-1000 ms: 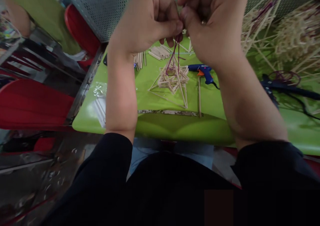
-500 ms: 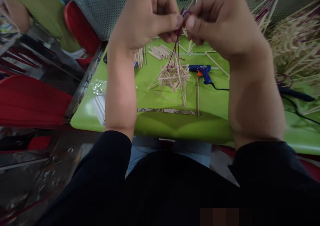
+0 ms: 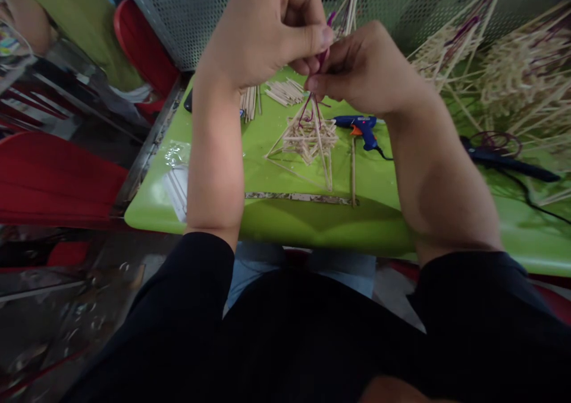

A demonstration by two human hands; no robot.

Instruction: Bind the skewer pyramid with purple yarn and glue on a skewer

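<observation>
My left hand (image 3: 285, 34) pinches the upper part of a purple cord (image 3: 323, 59) between thumb and fingers. Just below and to the right, my right hand (image 3: 357, 69) is closed on the same cord, its thumb near the tip of a stick structure. That structure (image 3: 311, 138), built of thin wooden sticks with a dense woven middle and long slanting sticks, stands on the green table under my hands. Purple strands run down into it from my fingers. To its right lies a blue glue gun (image 3: 363, 128) with an orange trigger.
Loose wooden sticks (image 3: 285, 92) lie behind the structure. More stick structures with purple cord (image 3: 513, 63) fill the right side, near a black-handled tool (image 3: 513, 160). A stick (image 3: 354, 171) and a worn strip (image 3: 298, 197) lie in front. Red chairs (image 3: 57, 177) and another person stand left.
My right hand has moved down and left along the purple cord, closer to the structure's top. My left hand has stayed nearly in place.
</observation>
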